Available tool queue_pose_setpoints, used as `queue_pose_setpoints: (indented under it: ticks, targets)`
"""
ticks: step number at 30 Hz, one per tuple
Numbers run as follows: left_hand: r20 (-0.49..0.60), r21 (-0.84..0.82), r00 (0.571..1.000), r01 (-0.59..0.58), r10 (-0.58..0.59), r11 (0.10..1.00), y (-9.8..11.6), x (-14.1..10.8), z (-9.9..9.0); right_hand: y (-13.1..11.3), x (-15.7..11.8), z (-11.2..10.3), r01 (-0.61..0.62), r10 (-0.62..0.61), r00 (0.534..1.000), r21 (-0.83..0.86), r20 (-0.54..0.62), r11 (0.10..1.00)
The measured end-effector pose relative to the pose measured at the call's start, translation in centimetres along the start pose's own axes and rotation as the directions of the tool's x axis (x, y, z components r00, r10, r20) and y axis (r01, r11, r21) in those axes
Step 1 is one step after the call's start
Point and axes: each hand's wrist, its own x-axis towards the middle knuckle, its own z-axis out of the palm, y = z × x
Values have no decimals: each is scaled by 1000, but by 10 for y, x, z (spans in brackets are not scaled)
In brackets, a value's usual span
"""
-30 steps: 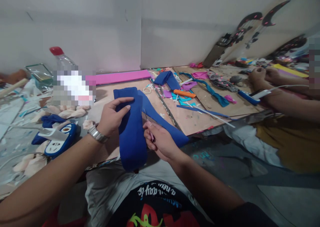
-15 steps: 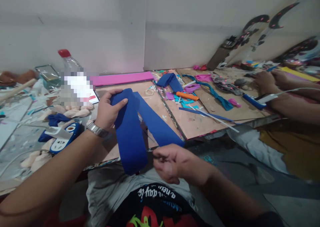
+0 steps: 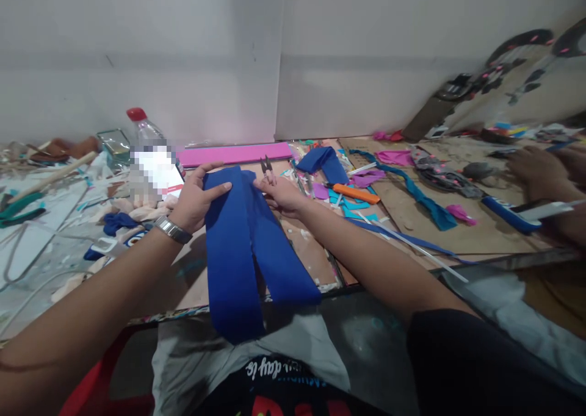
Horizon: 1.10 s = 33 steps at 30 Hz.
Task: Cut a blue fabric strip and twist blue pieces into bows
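A long, wide blue strip of paper or cloth (image 3: 231,251) hangs folded over, its two lengths drooping past the table's front edge. My left hand (image 3: 195,199) grips its upper left end, thumb on top and fingers behind. At the strip's upper right edge, my right hand (image 3: 284,197) holds small thread snips (image 3: 267,169) with their dark blades pointing up and slightly apart. The fingers of that hand are against the strip's top, partly hidden behind it. Beyond both hands lies a flat pink strip (image 3: 235,154) along the wall.
Right of my hands lie another folded blue piece (image 3: 326,163), an orange cutter (image 3: 356,193) and coloured scraps. To the left are a lit phone (image 3: 160,171), a bottle (image 3: 145,126), green-handled pliers (image 3: 21,210) and a power strip (image 3: 107,245). A co-worker's hand (image 3: 531,169) is at far right.
My right hand has risen from near my lap to the top of the blue strip, bringing the snips into plain view. My left hand keeps its hold. The camera view has shifted somewhat left.
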Motion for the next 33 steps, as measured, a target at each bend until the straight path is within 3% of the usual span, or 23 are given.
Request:
queue_pose_setpoints:
  ticks: [3,6,9,13,22,24,27,33]
  targets:
    - [-37,42,997,64,-63,997,-9,9,-2,7,3,-9,92,-94,992,-29,-90,995]
    - [-63,142,994,101,-93,985,-17,20,-4,14,7,-24,194,-238,949,-210,-205,958]
    - [41,259,987,138,-153,956,-20,32,-7,22,9,-35,186,-270,943,-365,-193,912]
    - [151,357,960,171,-238,918,-18,46,-12,31,8,-37,183,-266,947,-379,-181,907]
    - [317,516,944,-87,-96,852,3,48,-27,33,3,-33,220,-290,943,-348,-163,911]
    - [384,549,918,-137,-103,824,13,47,-29,31,1,-31,235,-311,937,-371,-159,898]
    - [524,566,833,-186,-176,803,27,45,-30,27,-4,-26,255,-330,934,-393,-135,883]
    - [625,633,743,-302,-240,713,42,41,-29,22,-13,-14,243,-311,945,-425,-98,872]
